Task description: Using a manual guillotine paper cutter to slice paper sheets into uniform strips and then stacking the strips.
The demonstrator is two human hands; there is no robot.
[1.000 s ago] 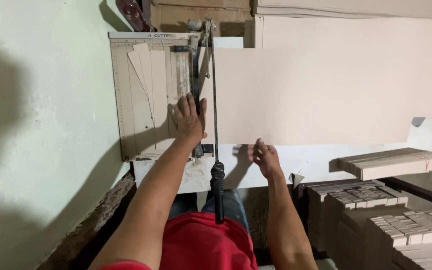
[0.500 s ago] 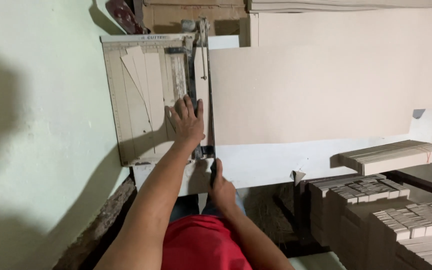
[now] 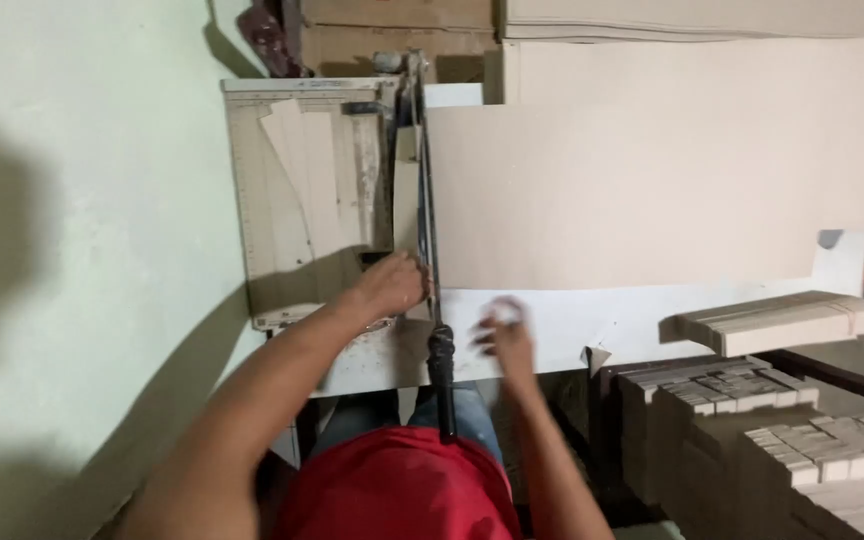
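Our left hand (image 3: 392, 285) presses flat on the cardboard strip (image 3: 407, 195) left of the paper cutter's blade arm (image 3: 426, 200), which runs away from us. Our right hand (image 3: 505, 335), blurred and loosely curled, holding nothing, hovers right of the arm's black handle (image 3: 442, 375), just below the large cardboard sheet (image 3: 642, 170).

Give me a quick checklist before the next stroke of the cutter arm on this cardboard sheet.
1. Left hand on the cutter board, beside the blade line: not ok, very close.
2. Right hand off the black handle: ok, though blurred.
3. Cutter arm lying down along the cut line: ok.
4. Cardboard sheet flat to the right of the arm: ok.
5. Sheet square against the guide: cannot tell.
6. Stacked cut strips clear of the arm: ok.
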